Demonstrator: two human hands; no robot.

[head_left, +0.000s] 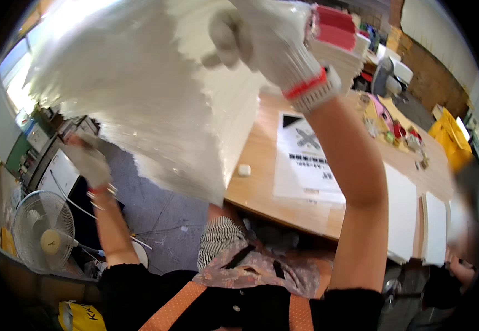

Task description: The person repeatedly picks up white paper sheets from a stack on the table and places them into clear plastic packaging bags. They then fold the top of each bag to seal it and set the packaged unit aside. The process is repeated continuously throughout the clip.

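Note:
A large translucent white sheet (134,94) with ragged edges spreads through the air at the upper left, rippled and shiny. My right hand (272,52), in a white glove with a watch band at the wrist, is raised above pale stacked sheets (231,105), just right of the ragged edge. Its fingers are bent and apart, with nothing visible between them. My left hand (89,160), also gloved, is lifted at the left by the sheet's lower left edge. Motion smears its fingers, so I cannot make out whether they touch the sheet.
On the wooden table (256,190) lie a small white block (244,170) and a printed paper (305,165). White boards (402,215) and small colourful items (396,129) are at its right. A fan (45,231) stands low at the left. A stack with a red top (336,27) is at the back.

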